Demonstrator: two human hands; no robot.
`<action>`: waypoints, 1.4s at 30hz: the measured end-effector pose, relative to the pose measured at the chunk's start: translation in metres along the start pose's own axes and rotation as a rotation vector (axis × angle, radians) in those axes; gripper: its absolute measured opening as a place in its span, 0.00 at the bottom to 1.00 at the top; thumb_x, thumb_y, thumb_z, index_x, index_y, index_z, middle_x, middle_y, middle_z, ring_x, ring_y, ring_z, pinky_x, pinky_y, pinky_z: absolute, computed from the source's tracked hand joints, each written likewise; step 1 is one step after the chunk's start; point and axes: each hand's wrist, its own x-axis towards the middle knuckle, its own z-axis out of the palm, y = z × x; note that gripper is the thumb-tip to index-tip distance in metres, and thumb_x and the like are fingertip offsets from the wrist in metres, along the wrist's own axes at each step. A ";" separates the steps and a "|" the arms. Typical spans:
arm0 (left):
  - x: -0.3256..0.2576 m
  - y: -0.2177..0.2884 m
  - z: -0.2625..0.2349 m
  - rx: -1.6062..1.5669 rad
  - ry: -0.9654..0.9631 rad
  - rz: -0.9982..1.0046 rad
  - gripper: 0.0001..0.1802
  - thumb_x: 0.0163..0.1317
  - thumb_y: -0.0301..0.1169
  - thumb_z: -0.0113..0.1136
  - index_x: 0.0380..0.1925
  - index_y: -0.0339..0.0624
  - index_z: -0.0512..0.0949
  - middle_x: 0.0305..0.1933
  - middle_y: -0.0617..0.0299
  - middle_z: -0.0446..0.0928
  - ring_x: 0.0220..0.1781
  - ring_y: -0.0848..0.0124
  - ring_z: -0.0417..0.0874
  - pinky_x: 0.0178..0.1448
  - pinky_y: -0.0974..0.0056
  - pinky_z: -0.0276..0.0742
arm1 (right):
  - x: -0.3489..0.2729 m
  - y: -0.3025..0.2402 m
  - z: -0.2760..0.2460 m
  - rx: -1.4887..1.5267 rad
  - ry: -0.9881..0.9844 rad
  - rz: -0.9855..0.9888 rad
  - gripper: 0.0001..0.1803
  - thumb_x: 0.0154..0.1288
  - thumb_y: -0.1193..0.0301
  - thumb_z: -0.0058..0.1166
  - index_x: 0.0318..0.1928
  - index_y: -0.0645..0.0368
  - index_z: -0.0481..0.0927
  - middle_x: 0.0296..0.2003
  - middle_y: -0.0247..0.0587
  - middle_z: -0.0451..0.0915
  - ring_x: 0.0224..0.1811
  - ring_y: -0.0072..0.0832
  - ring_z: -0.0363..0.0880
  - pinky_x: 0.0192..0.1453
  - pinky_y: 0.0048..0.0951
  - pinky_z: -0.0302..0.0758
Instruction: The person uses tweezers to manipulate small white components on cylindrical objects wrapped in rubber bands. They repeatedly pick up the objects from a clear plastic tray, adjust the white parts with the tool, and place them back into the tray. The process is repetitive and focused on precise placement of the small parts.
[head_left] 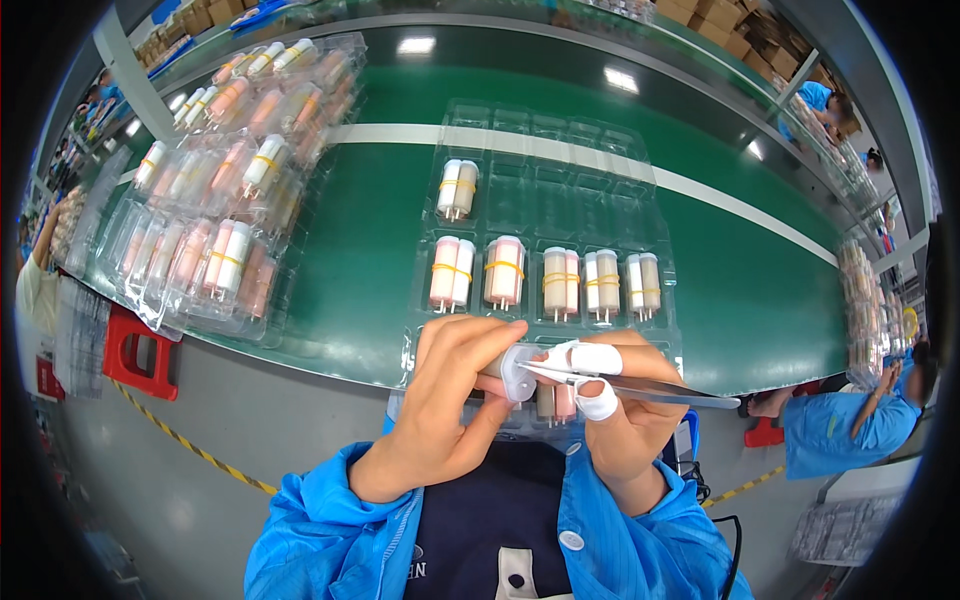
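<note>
My left hand (440,405) is closed around a cylinder part whose pale translucent end cap (519,374) faces right; the fingers hide most of its body. My right hand (630,420) pinches metal tweezers (665,394), their tips touching the cap's face. White coverings (596,357) wrap the right thumb and a finger. Just beyond my hands, a clear plastic tray (600,222) holds several paired cylinders (504,270), white, pink or grey-beige, bound with yellow bands and with short prongs pointing toward me. Below the right fingers, another grey and pink pair (556,403) is partly hidden.
Stacked clear trays (200,255) with similar cylinders stand at the left of the green conveyor belt (370,210). More filled trays (862,310) sit at the far right, near a co-worker in blue (850,425). A red stool (140,352) stands on the floor at left.
</note>
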 end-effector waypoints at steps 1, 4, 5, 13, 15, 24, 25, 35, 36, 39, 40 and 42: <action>0.000 -0.001 0.000 0.036 0.015 0.020 0.31 0.41 0.12 0.61 0.52 0.34 0.72 0.49 0.49 0.72 0.49 0.54 0.72 0.41 0.63 0.78 | -0.001 0.001 -0.001 -0.001 0.003 0.011 0.11 0.56 0.78 0.63 0.41 0.66 0.81 0.36 0.50 0.82 0.37 0.29 0.81 0.39 0.27 0.78; -0.001 -0.006 0.000 0.088 0.090 0.079 0.30 0.38 0.13 0.62 0.48 0.36 0.75 0.48 0.51 0.74 0.49 0.55 0.73 0.46 0.60 0.74 | -0.002 0.004 -0.001 0.009 0.011 0.037 0.11 0.56 0.78 0.63 0.41 0.67 0.81 0.36 0.50 0.82 0.37 0.30 0.81 0.39 0.27 0.78; -0.002 -0.008 0.001 0.097 0.118 0.098 0.30 0.36 0.13 0.62 0.47 0.36 0.76 0.48 0.51 0.74 0.49 0.55 0.73 0.48 0.59 0.73 | -0.002 0.003 -0.001 0.020 0.016 0.042 0.11 0.56 0.78 0.63 0.41 0.67 0.81 0.36 0.50 0.82 0.37 0.30 0.81 0.39 0.27 0.78; -0.005 -0.013 0.005 0.076 0.213 0.118 0.29 0.32 0.14 0.64 0.42 0.40 0.77 0.47 0.53 0.75 0.46 0.55 0.74 0.50 0.58 0.70 | -0.001 0.005 -0.002 0.009 -0.025 0.034 0.11 0.56 0.79 0.62 0.41 0.67 0.81 0.36 0.50 0.83 0.36 0.30 0.82 0.40 0.27 0.78; -0.005 -0.013 0.005 0.081 0.223 0.126 0.29 0.31 0.14 0.64 0.42 0.40 0.77 0.46 0.53 0.75 0.46 0.55 0.74 0.49 0.58 0.70 | -0.001 0.005 -0.001 0.019 -0.029 0.022 0.11 0.56 0.79 0.62 0.41 0.67 0.81 0.36 0.50 0.83 0.36 0.30 0.82 0.40 0.27 0.78; -0.006 -0.016 0.006 0.089 0.255 0.144 0.29 0.30 0.13 0.62 0.40 0.40 0.77 0.45 0.52 0.75 0.45 0.55 0.73 0.48 0.57 0.71 | 0.001 0.000 0.001 0.093 -0.049 0.027 0.10 0.57 0.80 0.60 0.40 0.70 0.80 0.35 0.52 0.81 0.34 0.31 0.83 0.35 0.29 0.80; -0.006 -0.017 0.007 0.089 0.259 0.143 0.29 0.30 0.13 0.62 0.40 0.40 0.77 0.45 0.52 0.75 0.45 0.55 0.73 0.48 0.57 0.71 | 0.001 -0.001 0.001 0.105 -0.049 0.038 0.10 0.57 0.80 0.60 0.40 0.70 0.80 0.35 0.52 0.81 0.34 0.31 0.83 0.35 0.29 0.80; -0.008 -0.016 0.009 0.050 0.261 0.108 0.28 0.31 0.14 0.63 0.41 0.40 0.77 0.45 0.53 0.76 0.46 0.55 0.74 0.50 0.57 0.71 | -0.001 0.000 0.000 0.075 -0.088 0.074 0.10 0.57 0.79 0.61 0.41 0.70 0.80 0.36 0.53 0.81 0.34 0.31 0.83 0.35 0.28 0.80; -0.008 -0.016 0.009 0.050 0.257 0.106 0.28 0.32 0.14 0.63 0.41 0.39 0.77 0.45 0.53 0.76 0.46 0.56 0.74 0.50 0.57 0.71 | -0.001 0.000 0.000 0.065 -0.096 0.069 0.10 0.57 0.79 0.61 0.41 0.69 0.81 0.36 0.53 0.81 0.34 0.30 0.83 0.35 0.27 0.80; -0.007 -0.017 0.009 0.053 0.249 0.105 0.28 0.32 0.14 0.64 0.41 0.39 0.77 0.45 0.53 0.76 0.46 0.56 0.74 0.50 0.58 0.70 | -0.003 0.003 -0.001 0.046 -0.075 0.102 0.10 0.57 0.79 0.60 0.41 0.68 0.81 0.36 0.52 0.81 0.34 0.30 0.83 0.34 0.26 0.80; -0.007 -0.018 0.009 0.054 0.249 0.108 0.28 0.32 0.14 0.64 0.41 0.39 0.77 0.45 0.53 0.76 0.46 0.56 0.74 0.50 0.58 0.70 | -0.003 0.003 -0.001 0.047 -0.072 0.099 0.10 0.57 0.79 0.60 0.41 0.68 0.81 0.36 0.51 0.81 0.34 0.30 0.83 0.34 0.26 0.79; -0.008 -0.018 0.009 0.051 0.250 0.105 0.28 0.33 0.14 0.64 0.41 0.39 0.77 0.45 0.53 0.76 0.46 0.56 0.74 0.51 0.58 0.70 | -0.003 0.004 0.000 0.048 -0.065 0.096 0.10 0.57 0.79 0.61 0.41 0.67 0.81 0.36 0.51 0.81 0.33 0.29 0.83 0.33 0.26 0.79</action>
